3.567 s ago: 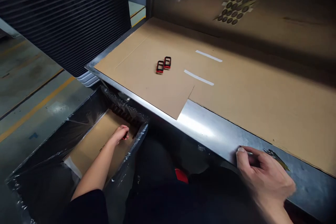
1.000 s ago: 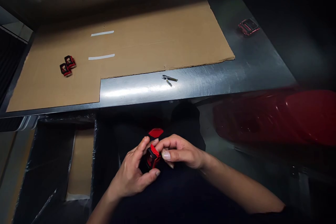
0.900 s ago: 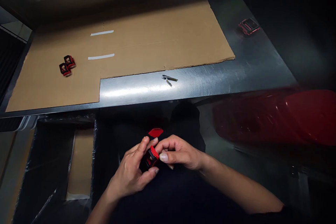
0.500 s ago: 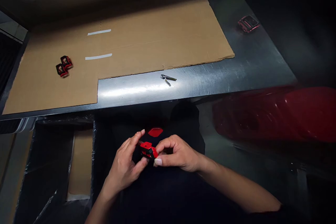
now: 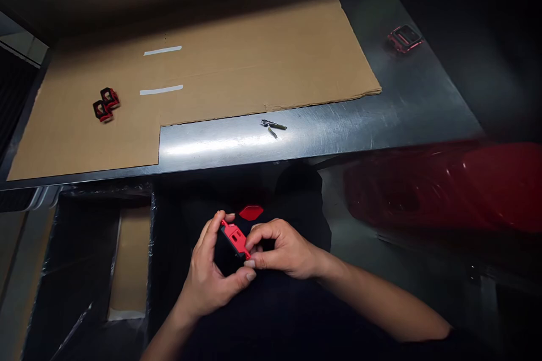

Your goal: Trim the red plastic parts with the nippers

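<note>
Below the metal table's [image 5: 339, 124] front edge, over my lap, both hands hold one small red and black plastic part [image 5: 234, 238]. My left hand [image 5: 212, 276] cups it from the left, thumb under it and fingers curled over its top. My right hand [image 5: 282, 248] pinches its right end with thumb and fingertips. Just beyond the part, a red patch [image 5: 250, 212] shows on dark cloth. Two more red and black parts [image 5: 105, 104] lie side by side at the left of the cardboard sheet [image 5: 237, 67].
Small metal tweezers [image 5: 273, 125] lie on the bare steel near the front edge. Another red and black part [image 5: 404, 38] sits far right on the table. A plastic-lined bin [image 5: 84, 271] with a cardboard bottom stands lower left. A blurred red shape [image 5: 444, 186] lies at the right.
3.6 s ago my left hand reached into the bin and my right hand touched the table edge. Since a second ago both hands have turned the part so its red face points up.
</note>
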Demonstrator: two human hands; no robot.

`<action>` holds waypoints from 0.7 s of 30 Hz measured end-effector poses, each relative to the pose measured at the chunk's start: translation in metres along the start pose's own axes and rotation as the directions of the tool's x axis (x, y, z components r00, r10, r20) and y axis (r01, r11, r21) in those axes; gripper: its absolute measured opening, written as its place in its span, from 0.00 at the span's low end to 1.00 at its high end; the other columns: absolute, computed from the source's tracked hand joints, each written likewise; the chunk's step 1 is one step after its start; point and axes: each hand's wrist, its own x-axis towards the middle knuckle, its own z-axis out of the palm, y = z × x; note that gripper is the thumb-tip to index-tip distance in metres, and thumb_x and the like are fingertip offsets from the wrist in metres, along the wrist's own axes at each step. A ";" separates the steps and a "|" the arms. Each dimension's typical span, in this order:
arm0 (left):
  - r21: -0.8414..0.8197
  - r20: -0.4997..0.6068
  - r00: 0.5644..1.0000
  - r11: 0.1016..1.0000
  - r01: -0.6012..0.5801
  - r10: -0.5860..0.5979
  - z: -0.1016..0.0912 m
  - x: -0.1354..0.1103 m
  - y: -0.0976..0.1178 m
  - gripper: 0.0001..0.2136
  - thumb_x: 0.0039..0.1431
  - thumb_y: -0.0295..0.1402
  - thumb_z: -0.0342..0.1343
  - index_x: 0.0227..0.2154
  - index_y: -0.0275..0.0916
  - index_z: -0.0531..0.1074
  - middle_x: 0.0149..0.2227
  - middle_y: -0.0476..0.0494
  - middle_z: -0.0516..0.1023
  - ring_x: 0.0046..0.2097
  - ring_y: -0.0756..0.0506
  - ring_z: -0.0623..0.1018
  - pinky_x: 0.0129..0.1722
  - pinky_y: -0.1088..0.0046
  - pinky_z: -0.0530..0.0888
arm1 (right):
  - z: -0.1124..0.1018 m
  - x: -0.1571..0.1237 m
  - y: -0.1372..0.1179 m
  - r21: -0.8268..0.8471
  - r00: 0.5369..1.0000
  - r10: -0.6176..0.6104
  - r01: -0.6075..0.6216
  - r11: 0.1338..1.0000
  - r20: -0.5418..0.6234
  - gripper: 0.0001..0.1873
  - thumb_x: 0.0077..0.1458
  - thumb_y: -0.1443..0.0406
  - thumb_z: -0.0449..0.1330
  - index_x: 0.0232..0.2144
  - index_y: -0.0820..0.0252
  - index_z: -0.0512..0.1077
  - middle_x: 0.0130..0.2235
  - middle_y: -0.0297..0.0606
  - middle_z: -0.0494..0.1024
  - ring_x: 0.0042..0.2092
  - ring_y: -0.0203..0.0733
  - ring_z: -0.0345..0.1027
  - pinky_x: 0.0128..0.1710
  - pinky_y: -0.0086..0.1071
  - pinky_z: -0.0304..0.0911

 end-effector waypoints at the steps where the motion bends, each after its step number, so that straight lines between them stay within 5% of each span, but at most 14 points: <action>1: 0.007 -0.004 1.000 1.000 -0.011 0.011 0.000 0.000 0.001 0.45 0.47 0.35 0.73 0.67 0.49 0.57 0.61 0.37 0.71 0.57 0.34 0.75 0.59 0.52 0.70 | 0.000 0.000 0.000 -0.010 1.000 -0.006 0.006 1.000 0.003 0.11 0.49 0.62 0.72 0.34 0.62 0.80 0.28 0.32 0.76 0.28 0.33 0.66 0.29 0.26 0.63; 14: 0.187 -0.035 0.979 0.964 -0.190 0.200 0.009 -0.002 -0.008 0.45 0.55 0.36 0.66 0.70 0.45 0.45 0.60 0.32 0.71 0.52 0.38 0.80 0.49 0.56 0.80 | 0.004 0.001 -0.005 -0.125 0.998 -0.060 0.064 0.990 0.036 0.07 0.51 0.73 0.63 0.32 0.61 0.80 0.30 0.33 0.80 0.30 0.34 0.71 0.33 0.26 0.65; 21: 0.213 -0.015 0.964 0.943 -0.255 0.264 0.008 0.001 -0.006 0.37 0.55 0.36 0.65 0.65 0.42 0.56 0.58 0.33 0.73 0.55 0.37 0.79 0.51 0.55 0.80 | 0.000 -0.001 -0.010 -0.211 0.984 -0.172 0.158 0.965 -0.049 0.08 0.54 0.70 0.62 0.37 0.60 0.80 0.38 0.39 0.83 0.40 0.42 0.77 0.43 0.34 0.70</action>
